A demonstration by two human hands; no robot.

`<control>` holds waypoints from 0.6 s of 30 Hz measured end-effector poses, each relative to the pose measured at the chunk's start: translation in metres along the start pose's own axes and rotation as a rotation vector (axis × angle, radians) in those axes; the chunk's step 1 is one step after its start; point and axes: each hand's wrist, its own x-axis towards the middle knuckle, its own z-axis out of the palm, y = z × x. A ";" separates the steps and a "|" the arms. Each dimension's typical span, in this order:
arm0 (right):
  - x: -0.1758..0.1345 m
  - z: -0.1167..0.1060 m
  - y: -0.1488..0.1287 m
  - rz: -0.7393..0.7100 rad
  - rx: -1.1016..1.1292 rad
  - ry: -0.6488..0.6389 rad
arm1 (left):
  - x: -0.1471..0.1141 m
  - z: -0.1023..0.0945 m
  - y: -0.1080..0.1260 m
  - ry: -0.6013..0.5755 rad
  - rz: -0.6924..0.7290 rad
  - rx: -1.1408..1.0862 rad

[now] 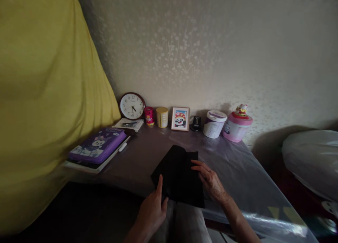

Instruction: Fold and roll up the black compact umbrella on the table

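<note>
A black folded sheet point(175, 176), paper or cloth I cannot tell, lies at the table's near edge with a crease down its right part. My left hand point(154, 209) is at its lower left edge, index finger stretched over the top and thumb by the near edge; the other fingers are mostly hidden. Across the right side, my right hand point(211, 181) has its fingers bent over the sheet's upper right edge. Its thumb is largely out of sight. Both hands appear to hold the sheet.
A plastic-covered table point(237, 176) bears a purple case point(99, 146) on books at left. Along the wall stand a clock point(132, 106), a pink can point(149, 116), a yellow can point(162, 117), a panda picture point(180, 119), and two tubs point(214, 124). A yellow curtain point(52, 95) hangs left.
</note>
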 end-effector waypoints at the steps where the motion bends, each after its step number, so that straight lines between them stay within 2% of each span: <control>1: 0.005 0.001 -0.001 -0.006 0.007 0.006 | 0.000 0.000 0.000 -0.002 0.002 -0.001; 10: 0.049 0.036 -0.012 -0.086 0.015 0.079 | -0.002 -0.006 0.007 -0.039 -0.001 0.044; 18: 0.068 0.073 -0.020 -0.071 -0.056 0.106 | -0.002 -0.008 0.009 -0.067 0.008 0.077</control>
